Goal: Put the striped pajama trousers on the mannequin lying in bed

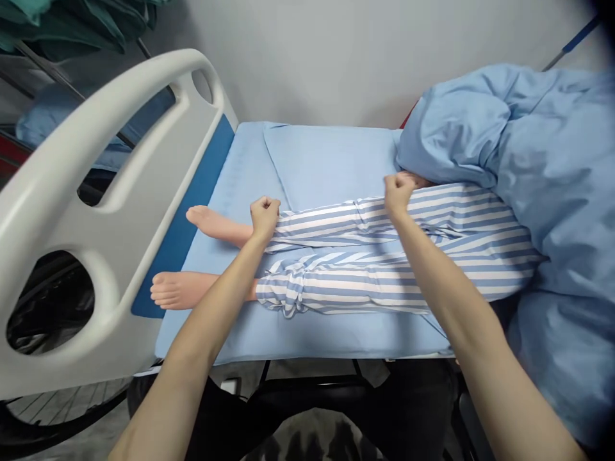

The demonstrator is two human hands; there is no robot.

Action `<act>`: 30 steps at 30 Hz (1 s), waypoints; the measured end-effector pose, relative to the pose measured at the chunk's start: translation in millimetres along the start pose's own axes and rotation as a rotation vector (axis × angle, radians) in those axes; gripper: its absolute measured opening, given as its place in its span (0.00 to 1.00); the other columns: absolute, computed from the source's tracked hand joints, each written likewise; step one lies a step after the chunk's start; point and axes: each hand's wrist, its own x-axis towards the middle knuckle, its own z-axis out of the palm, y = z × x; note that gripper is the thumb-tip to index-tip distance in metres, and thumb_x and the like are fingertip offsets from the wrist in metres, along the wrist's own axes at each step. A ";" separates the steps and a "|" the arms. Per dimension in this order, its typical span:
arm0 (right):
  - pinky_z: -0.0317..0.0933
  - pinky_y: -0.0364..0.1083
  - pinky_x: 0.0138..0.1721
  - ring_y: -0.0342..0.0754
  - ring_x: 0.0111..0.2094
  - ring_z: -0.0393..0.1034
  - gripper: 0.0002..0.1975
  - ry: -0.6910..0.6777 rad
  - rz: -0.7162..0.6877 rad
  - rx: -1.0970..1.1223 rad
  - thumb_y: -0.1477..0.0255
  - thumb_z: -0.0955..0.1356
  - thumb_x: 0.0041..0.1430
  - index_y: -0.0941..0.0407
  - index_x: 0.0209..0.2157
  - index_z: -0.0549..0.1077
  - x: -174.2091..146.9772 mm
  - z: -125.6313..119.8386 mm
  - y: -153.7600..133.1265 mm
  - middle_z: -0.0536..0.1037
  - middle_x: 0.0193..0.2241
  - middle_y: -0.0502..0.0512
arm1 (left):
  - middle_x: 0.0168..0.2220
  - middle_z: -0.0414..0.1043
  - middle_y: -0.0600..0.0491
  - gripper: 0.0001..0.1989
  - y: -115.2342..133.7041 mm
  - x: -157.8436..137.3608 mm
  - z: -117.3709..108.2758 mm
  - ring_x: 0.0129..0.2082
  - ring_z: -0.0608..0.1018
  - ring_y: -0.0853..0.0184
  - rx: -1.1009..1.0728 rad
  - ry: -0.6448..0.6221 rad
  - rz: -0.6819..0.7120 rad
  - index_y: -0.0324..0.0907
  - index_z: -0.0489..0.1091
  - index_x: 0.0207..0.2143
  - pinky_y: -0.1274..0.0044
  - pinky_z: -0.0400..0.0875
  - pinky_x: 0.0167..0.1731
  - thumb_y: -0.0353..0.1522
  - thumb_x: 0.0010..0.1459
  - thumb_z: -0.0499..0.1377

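The legs of a lying figure, smooth and doll-like at the feet, stretch across the bed in blue-and-white striped trousers. One bare foot is on the far side, the other foot on the near side. My left hand is closed in a fist at the far leg's trouser cuff, with no object showing in it. Also a fist, my right hand is over the far leg's upper part, slightly blurred. Beside it the figure's hand pokes out from under a light blue quilt.
A light blue sheet covers the mattress, against a grey wall. The white footboard rises at the left. The bunched quilt fills the right side. Green cloth hangs at top left, and part of a wheel shows below the footboard.
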 end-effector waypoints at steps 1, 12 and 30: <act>0.48 0.42 0.27 0.38 0.23 0.46 0.21 -0.014 0.033 0.059 0.77 0.64 0.58 0.54 0.18 0.47 -13.4 16.8 -15.9 0.48 0.19 0.43 | 0.15 0.53 0.61 0.19 -5.5 1.1 -1.9 0.21 0.58 0.76 0.009 0.023 -0.010 0.41 0.55 0.16 0.74 0.54 0.27 0.20 0.54 0.57; 0.45 0.42 0.26 0.38 0.23 0.44 0.20 -0.436 0.107 0.398 0.72 0.66 0.53 0.54 0.17 0.48 -119.0 160.0 -90.6 0.47 0.18 0.44 | 0.16 0.53 0.60 0.18 -15.6 -2.4 -17.3 0.21 0.58 0.73 0.004 -0.006 0.044 0.42 0.55 0.16 0.75 0.54 0.26 0.22 0.51 0.59; 0.45 0.42 0.25 0.38 0.22 0.43 0.21 -0.270 0.105 0.426 0.68 0.66 0.54 0.53 0.18 0.49 -62.0 103.6 -64.6 0.48 0.17 0.43 | 0.16 0.49 0.60 0.19 -5.7 -11.1 33.3 0.22 0.57 0.71 0.173 -0.047 0.054 0.43 0.51 0.15 0.75 0.54 0.28 0.25 0.51 0.58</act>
